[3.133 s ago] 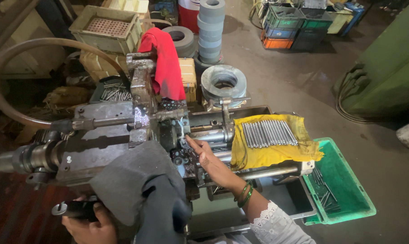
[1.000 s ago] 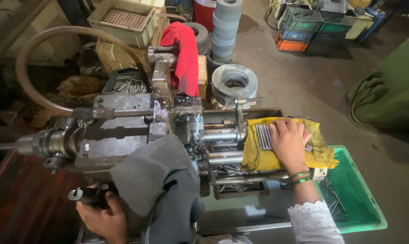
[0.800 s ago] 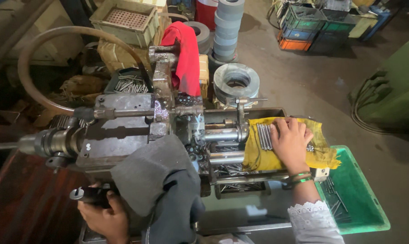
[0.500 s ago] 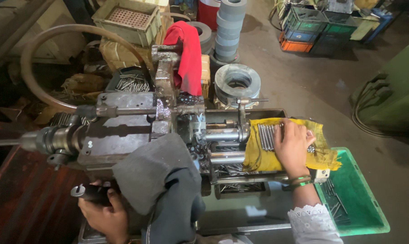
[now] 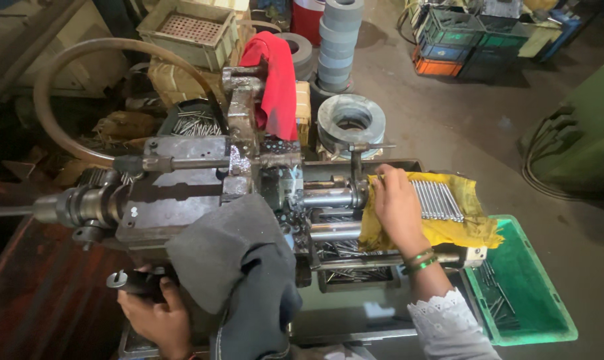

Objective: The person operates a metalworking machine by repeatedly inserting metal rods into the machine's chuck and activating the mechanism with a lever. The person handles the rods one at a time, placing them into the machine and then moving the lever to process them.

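The right hand lies flat, fingers spread, on the yellow cloth beside the row of metal rods, just right of the grey machine. The left hand grips the machine's black lever handle at its front.
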